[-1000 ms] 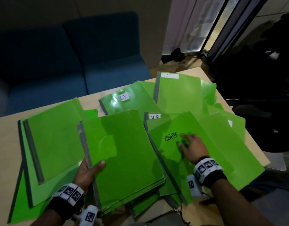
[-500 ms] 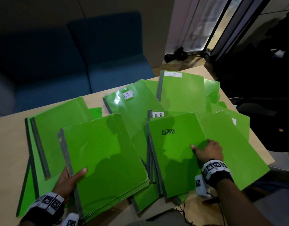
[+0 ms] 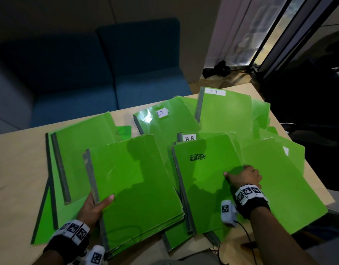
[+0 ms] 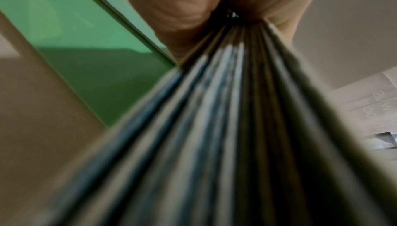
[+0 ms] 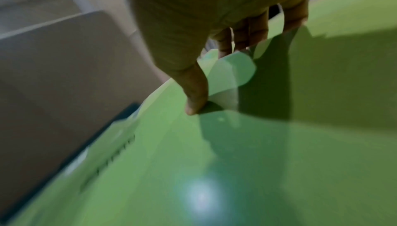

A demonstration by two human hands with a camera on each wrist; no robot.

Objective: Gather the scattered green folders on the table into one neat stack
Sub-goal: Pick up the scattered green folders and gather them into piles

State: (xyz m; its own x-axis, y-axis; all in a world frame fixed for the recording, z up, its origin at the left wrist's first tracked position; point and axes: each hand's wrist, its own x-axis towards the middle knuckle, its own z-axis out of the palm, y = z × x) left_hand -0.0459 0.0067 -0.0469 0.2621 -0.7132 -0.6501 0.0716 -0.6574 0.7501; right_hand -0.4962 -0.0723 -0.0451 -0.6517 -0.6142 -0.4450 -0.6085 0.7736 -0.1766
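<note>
Several green folders lie spread over the wooden table (image 3: 17,169). My left hand (image 3: 94,207) grips a stack of folders (image 3: 138,188) by its grey spine edge, thumb on top; in the left wrist view the stack's edges (image 4: 214,127) fan out from the hand (image 4: 189,8). My right hand (image 3: 243,176) holds the right edge of the folder with a black scribble (image 3: 203,188), thumb (image 5: 195,93) pressed on its cover (image 5: 214,161). Folders labelled IT (image 3: 226,111), I.T (image 3: 164,123) and H.R (image 3: 189,138) lie behind. More folders lie at the left (image 3: 78,153) and right (image 3: 283,188).
A blue sofa (image 3: 126,73) stands behind the table. The table's right edge (image 3: 329,199) runs close to the rightmost folder, with a dark chair (image 3: 317,111) beyond. A black cable (image 3: 247,238) trails over the front edge by my right wrist.
My right hand slid from the scribbled folder's face to its right edge, and that folder turned square to me. My left hand kept its hold on the stack.
</note>
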